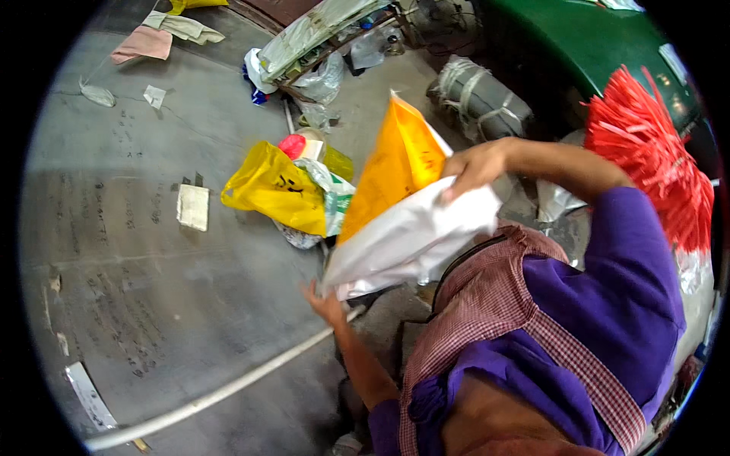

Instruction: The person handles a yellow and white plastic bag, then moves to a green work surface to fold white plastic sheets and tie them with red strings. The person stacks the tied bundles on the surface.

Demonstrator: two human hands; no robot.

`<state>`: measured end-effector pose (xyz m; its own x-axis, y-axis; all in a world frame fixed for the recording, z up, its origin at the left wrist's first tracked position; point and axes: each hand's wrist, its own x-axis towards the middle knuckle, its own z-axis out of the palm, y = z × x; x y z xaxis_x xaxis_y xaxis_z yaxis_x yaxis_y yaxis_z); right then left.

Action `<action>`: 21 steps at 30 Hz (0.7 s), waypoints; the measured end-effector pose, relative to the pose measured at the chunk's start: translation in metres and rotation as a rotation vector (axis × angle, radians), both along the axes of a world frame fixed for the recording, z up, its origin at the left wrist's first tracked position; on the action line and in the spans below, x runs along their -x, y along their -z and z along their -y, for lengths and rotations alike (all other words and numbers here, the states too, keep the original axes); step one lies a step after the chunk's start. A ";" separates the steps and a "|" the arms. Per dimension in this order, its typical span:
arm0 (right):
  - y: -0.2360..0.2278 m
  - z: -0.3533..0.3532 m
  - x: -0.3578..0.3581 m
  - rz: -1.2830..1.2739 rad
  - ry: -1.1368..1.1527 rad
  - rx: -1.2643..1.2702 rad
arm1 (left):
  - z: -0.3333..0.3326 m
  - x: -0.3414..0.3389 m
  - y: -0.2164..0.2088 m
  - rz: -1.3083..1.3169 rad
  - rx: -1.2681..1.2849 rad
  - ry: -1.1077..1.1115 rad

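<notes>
Bag (414, 235) aloft, lower corner doubtful

Head view: bag just off centre, toward 2 o'clock. Right hand (477, 169) was closed on its 2 o'clock edge; left hand (328, 305) met its 8 o'clock corner, pinch or touch, couldn't tell. Judged risk: weak left hold, bag swinging into the yellow sack (277, 190) at its 9 o'clock.

Open room over the grey surface (251, 285); beside the white-and-orange sack (407, 239), obstacles: yellow bag (277, 190), white pipe (228, 388).
</notes>
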<state>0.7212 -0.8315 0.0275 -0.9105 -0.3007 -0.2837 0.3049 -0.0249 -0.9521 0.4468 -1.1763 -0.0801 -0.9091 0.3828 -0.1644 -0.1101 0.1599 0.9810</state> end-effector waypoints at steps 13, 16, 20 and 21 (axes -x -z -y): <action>0.062 -0.187 0.120 0.086 0.321 0.130 | -0.280 0.021 -0.006 -0.800 0.640 0.862; 0.038 -0.225 0.131 -0.199 0.693 -0.728 | -0.324 0.042 -0.008 -0.730 0.611 0.762; 0.006 -0.230 0.161 -0.808 0.764 -1.073 | -0.413 0.068 -0.024 -0.704 0.263 0.799; 0.013 -0.234 0.174 -0.648 0.646 -1.165 | -0.436 0.073 -0.032 -0.740 0.030 0.845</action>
